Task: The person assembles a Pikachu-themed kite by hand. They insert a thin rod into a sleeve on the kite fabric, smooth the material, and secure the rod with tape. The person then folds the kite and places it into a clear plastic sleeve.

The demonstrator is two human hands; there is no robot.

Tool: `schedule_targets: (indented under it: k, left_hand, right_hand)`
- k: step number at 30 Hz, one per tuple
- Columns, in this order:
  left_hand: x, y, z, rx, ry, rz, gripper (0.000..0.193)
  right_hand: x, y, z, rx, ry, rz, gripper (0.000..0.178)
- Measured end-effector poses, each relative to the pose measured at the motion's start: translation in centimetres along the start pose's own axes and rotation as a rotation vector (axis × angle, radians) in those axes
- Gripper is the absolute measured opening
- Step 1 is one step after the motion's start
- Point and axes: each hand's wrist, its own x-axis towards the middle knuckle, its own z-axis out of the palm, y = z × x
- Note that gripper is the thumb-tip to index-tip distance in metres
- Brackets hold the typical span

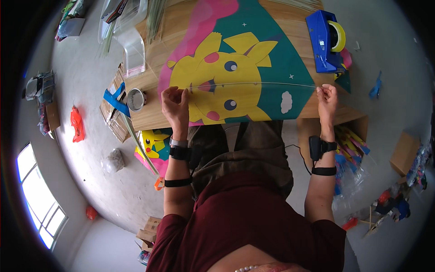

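Note:
A printed sheet of teal, pink and yellow, bearing a large cartoon animal, lies over the wooden table. Across it runs a thin pale rod, bowed slightly away from me. My left hand is closed, pinching the rod's left end at the sheet's pink edge. At the teal right-hand corner, my right hand pinches the other end between thumb and fingers. Whether the rod touches the sheet along its length I cannot tell.
A blue tape dispenser with yellow tape stands at the far right. On the left are a round tin, a clear plastic bin and bundled thin sticks. An open cardboard box with colourful pieces sits below the table's right side.

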Motion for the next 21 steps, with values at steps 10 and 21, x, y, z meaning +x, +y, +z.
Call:
schedule_targets:
  k: [10,21]
  left_hand:
    - [0.09,-0.27,0.05,-0.003,0.008,0.007,0.033]
    - [0.1,-0.06,0.12,-0.007,-0.002,0.004,0.033]
  right_hand:
    - [-0.36,-0.61,0.46,-0.065,0.01,-0.027,0.024]
    - [-0.44,-0.06,0.8,-0.101,0.045,-0.065,0.021]
